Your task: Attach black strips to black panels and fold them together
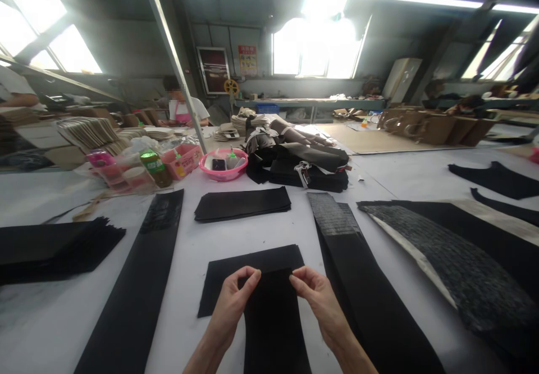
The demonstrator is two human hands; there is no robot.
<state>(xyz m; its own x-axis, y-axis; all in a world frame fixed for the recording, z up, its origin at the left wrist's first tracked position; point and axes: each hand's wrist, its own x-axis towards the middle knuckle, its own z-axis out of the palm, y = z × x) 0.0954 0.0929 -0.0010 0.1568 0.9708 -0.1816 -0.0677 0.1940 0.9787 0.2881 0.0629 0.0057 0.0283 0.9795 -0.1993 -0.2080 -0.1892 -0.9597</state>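
Black flat strip (pixel 273 320) pinched at its far corners by left hand (pixel 232 298) and right hand (pixel 316 294), partly hiding a black rectangular sheet (pixel 221 284). Strip's near end beyond my sight; material unclear.

The bottom edge is cutting off the near end of the held black strip (pixel 275 323), both forearms (pixel 210 349) and the long black band (pixel 126 306) on the left. The strip and the left hand (pixel 231 295) are covering part of a black panel (pixel 214 277). The left edge is cropping a black stack (pixel 54 247) and a person in white (pixel 19 90). Lettering on the wall poster (pixel 247 59) is proving too small to read; glare is washing out the middle window (pixel 320 48).
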